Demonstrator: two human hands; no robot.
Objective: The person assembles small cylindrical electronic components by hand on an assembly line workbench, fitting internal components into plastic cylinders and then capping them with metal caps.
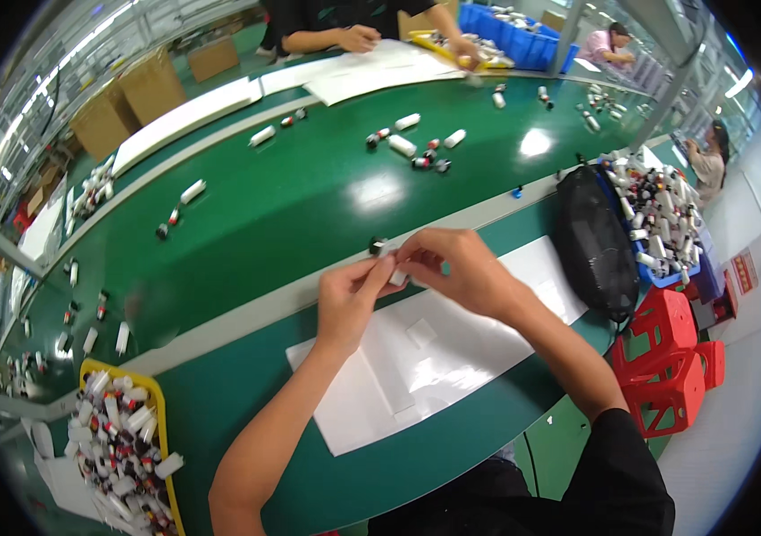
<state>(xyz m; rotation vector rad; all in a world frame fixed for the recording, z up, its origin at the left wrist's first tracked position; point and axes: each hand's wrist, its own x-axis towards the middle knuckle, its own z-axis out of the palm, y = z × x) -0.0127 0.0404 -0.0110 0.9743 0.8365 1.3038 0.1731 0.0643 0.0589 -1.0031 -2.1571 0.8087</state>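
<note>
No wording can be made out. The one clear sign is a small red-and-white notice (742,271) fixed to the white wall (745,380), above and to the right of the red stools (677,393); its print is too small and blurred to read. Any lettering on the white, red and black cylinders (666,210) heaped in the blue bin (669,280), just above the stools, is too small to tell. The same goes for those in the yellow tray (159,400), well to the stools' left.
</note>
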